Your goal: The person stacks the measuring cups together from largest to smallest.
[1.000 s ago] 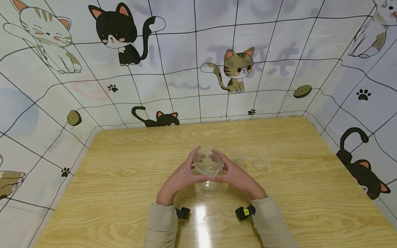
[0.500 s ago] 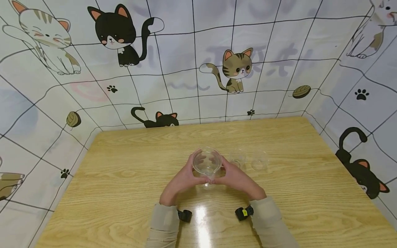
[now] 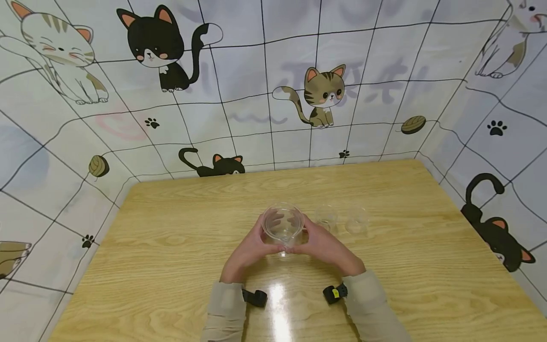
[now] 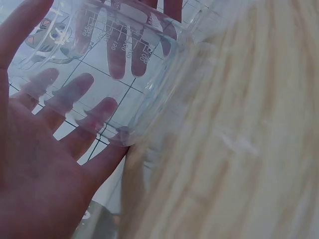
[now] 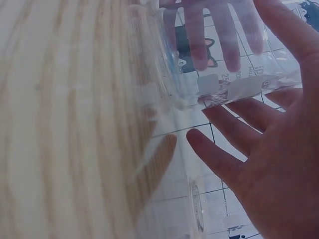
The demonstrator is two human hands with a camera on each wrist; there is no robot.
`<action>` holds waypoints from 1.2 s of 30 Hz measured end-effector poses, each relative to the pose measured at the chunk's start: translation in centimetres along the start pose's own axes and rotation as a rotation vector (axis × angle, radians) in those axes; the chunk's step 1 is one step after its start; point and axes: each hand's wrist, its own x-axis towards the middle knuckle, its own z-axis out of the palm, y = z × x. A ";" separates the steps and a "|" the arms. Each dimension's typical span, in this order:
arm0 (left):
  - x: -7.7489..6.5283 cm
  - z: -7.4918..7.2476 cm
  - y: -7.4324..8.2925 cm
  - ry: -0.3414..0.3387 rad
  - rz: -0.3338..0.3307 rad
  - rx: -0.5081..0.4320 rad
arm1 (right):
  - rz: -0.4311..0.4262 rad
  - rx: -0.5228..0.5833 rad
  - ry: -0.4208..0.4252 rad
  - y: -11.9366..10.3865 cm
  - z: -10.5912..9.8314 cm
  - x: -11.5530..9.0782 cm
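A clear glass beaker (image 3: pixel 282 222) with a pouring lip and white graduation marks stands upright between both hands. My left hand (image 3: pixel 253 243) grips its left side, thumb across the near side. From the right, my right hand (image 3: pixel 321 241) holds it too, and the two thumbs nearly meet at the front. In the left wrist view, the fingers show through the beaker wall (image 4: pixel 130 92), its base close to the table. Printed markings and a pale patch on the beaker (image 5: pixel 208 83) appear in the right wrist view, with the fingers spread along the glass.
Two more clear glass vessels stand right of the hands, a nearer one (image 3: pixel 326 216) and a farther one (image 3: pixel 357 222). The wooden table (image 3: pixel 179 266) runs back to a cat-patterned wall covering (image 3: pixel 248 109), which also rises on both sides.
The beaker has shifted slightly left in the head view. My left hand's fingers have come down from beside the rim to lower round the glass. The right hand keeps its hold.
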 end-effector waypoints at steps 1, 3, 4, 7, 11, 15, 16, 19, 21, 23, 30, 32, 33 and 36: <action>0.0 0.0 0.2 -0.002 0.004 -0.005 | 0.003 -0.009 0.001 0.0 0.0 0.0; -0.1 0.0 0.2 -0.004 0.004 -0.015 | 0.003 -0.024 0.005 -0.1 0.0 0.0; -0.1 0.0 0.2 -0.006 0.007 -0.025 | 0.007 -0.033 0.005 -0.1 0.0 0.0; 0.0 -0.1 0.0 -0.016 0.013 -0.063 | 0.019 -0.069 0.007 -0.2 0.0 -0.1; 0.1 -0.2 -0.5 -0.035 0.012 -0.104 | 0.023 -0.106 0.010 -0.5 -0.1 -0.3; 0.2 -0.2 -0.6 -0.039 0.010 -0.114 | 0.014 -0.117 0.011 -0.9 -0.5 -0.5; 0.2 -0.2 -0.6 -0.039 0.011 -0.117 | 0.010 -0.109 0.009 -1.0 -0.7 -0.5; 0.2 -0.2 -0.7 -0.033 0.009 -0.126 | 0.000 -0.082 0.018 -1.3 -1.2 -0.6; 0.2 -0.2 -0.8 -0.031 0.008 -0.133 | -0.020 -0.064 0.037 -1.3 -1.6 -0.7; 0.2 -0.2 -0.8 -0.028 0.003 -0.135 | -0.047 -0.059 0.060 -1.4 -1.9 -0.7; 0.2 -0.3 -0.6 -0.028 -0.008 -0.138 | -0.140 -0.052 0.133 -2.0 -3.3 -1.4; 0.2 -0.4 -0.6 -0.029 -0.011 -0.136 | -0.178 -0.022 0.152 -2.2 -3.7 -1.6; 0.2 -0.4 -0.6 -0.031 -0.010 -0.136 | -0.196 -0.004 0.166 -2.3 -3.9 -1.7; 0.3 -0.4 -0.7 -0.034 -0.010 -0.142 | -0.243 0.064 0.226 -2.4 -4.4 -1.9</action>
